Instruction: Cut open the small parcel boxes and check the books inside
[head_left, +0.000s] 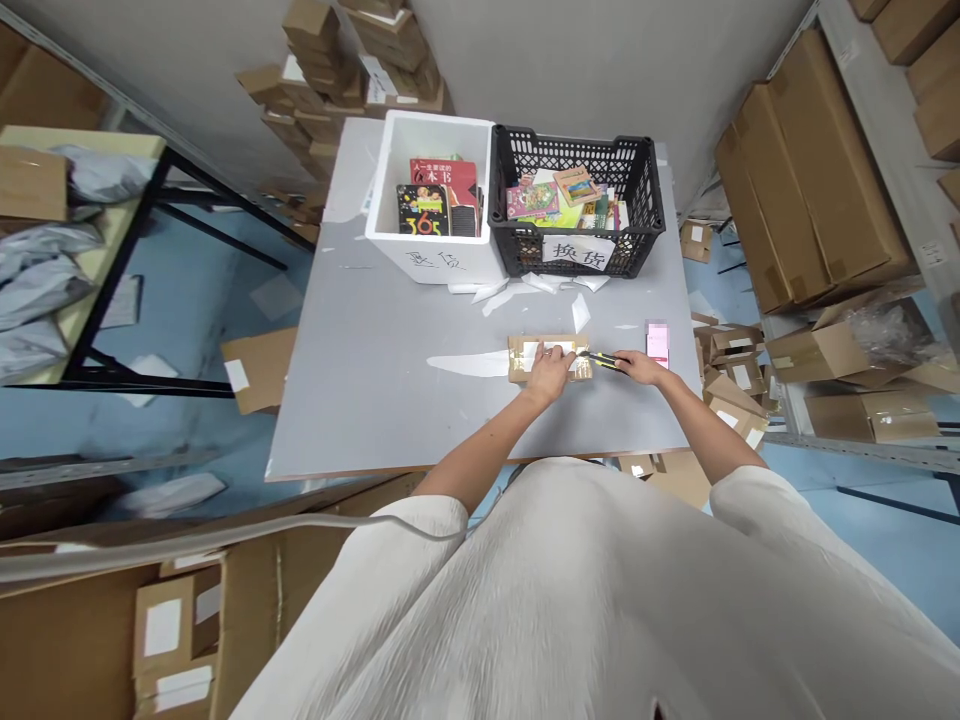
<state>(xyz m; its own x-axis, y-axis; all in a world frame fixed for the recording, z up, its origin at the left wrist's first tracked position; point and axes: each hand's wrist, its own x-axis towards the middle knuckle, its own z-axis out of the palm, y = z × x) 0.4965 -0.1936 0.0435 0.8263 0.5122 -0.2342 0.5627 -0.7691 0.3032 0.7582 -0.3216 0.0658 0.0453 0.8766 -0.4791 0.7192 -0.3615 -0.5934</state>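
A small cardboard box (517,370) with a white label and clear tape lies flat near the front edge of the grey table (367,400). My left hand (549,374) rests over the box and holds it down, fingers bent on its top. In my right hand (637,366) is a utility knife (604,360), black with yellow, its tip pointing left at the taped right end of the box. Whether the blade has cut into the tape is too small to tell. A phone with a pink screen (657,343) lies just beyond my right hand.
At the table's back stand a white foam box (435,262) with books and a black plastic crate (645,235) with more books. Paper scraps (491,290) lie before them. Cardboard boxes (810,200) crowd the right; a rack with grey parcels (45,265) is left.
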